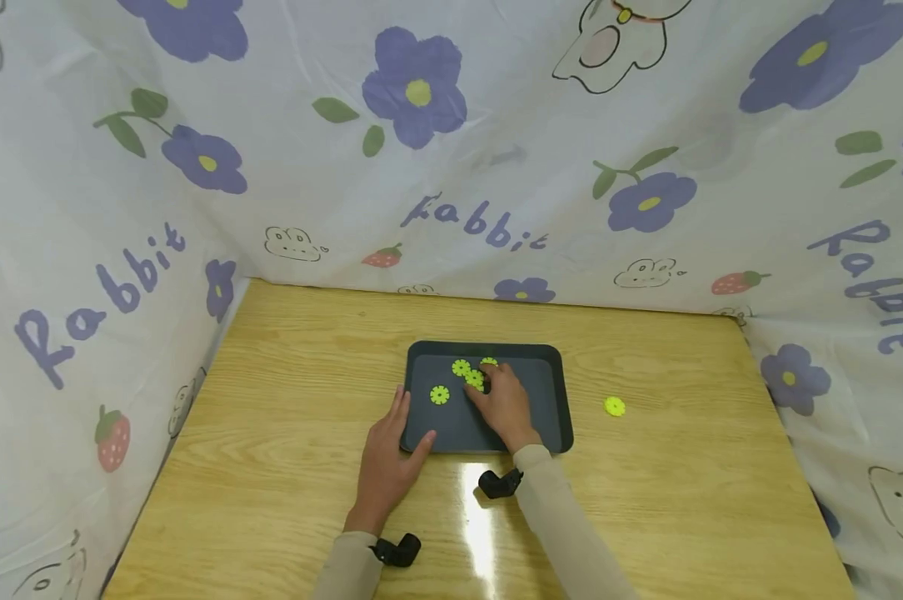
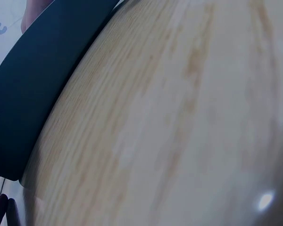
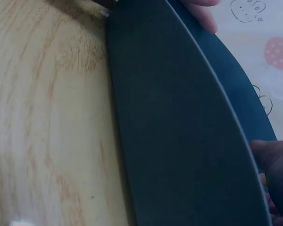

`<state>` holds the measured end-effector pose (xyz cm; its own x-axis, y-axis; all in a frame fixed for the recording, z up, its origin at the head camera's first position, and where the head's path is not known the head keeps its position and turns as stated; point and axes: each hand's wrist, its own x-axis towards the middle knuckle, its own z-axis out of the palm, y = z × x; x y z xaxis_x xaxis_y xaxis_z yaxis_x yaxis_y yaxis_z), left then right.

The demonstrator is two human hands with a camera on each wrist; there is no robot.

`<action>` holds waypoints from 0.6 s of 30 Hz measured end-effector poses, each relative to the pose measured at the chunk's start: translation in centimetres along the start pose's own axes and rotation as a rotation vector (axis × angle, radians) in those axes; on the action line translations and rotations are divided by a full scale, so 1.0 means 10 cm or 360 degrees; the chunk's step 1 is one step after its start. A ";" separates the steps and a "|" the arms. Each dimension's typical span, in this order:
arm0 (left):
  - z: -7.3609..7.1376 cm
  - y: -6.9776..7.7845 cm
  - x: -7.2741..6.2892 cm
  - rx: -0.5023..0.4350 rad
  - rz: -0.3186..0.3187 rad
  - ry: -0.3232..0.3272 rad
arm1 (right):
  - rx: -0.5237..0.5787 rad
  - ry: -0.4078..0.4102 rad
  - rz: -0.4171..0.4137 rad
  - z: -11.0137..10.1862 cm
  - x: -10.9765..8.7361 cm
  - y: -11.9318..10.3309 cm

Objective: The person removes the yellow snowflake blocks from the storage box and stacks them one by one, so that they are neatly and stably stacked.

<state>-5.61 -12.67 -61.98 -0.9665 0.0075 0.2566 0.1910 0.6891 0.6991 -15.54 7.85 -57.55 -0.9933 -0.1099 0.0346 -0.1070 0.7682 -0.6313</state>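
Observation:
A dark grey rectangular tray (image 1: 451,433) lies on the table, with several small yellow-green notched discs inside. My left hand (image 1: 386,467) is at the tray's front left corner, its fingers straight along the left side and its thumb at the front rim. Reaching over the front rim, my right hand (image 1: 506,406) has its thumb and fingers bent around a notched disc (image 1: 474,378) in the tray. Just left of that are a second disc (image 1: 461,367) and, farther off, a third (image 1: 440,395). Another disc (image 1: 489,363) is partly hidden behind the right fingers.
One more yellow-green disc (image 1: 614,407) lies on the wooden table (image 1: 294,400) to the right of the tray. A white cloth (image 1: 481,158) printed with flowers and rabbits hangs behind the table and on both sides.

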 end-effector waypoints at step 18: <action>-0.03 0.02 0.00 0.0006 -0.0025 -0.0026 | 0.0068 0.0087 0.0123 0.02 0.07 -0.02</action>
<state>-5.57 -12.73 -61.66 -0.9720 0.0085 0.2347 0.1752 0.6917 0.7006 -16.23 7.53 -57.55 -0.9995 -0.0159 0.0263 -0.0294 0.7453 -0.6661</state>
